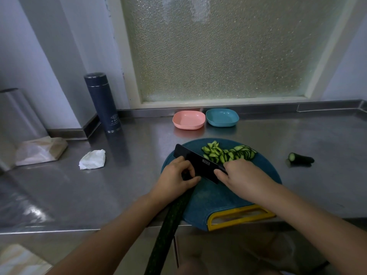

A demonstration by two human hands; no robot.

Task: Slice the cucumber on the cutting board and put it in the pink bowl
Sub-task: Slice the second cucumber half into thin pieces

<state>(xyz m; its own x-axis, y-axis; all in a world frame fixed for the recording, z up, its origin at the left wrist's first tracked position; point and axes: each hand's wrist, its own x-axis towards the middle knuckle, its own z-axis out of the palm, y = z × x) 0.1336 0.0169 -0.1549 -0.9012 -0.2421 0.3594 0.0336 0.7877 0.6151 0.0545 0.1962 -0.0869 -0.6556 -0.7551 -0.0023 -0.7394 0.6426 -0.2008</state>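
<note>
Green cucumber (168, 220) under left fingers (183, 165)

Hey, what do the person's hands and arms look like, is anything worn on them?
Nothing worn shows. The left hand and right hand are bare: no gloves, rings or watch in view. The left forearm and right forearm are bare too, with no sleeve showing anywhere in the frame.

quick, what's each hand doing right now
Left hand: closed, holding the cucumber.
Right hand: closed, holding the knife.
</note>
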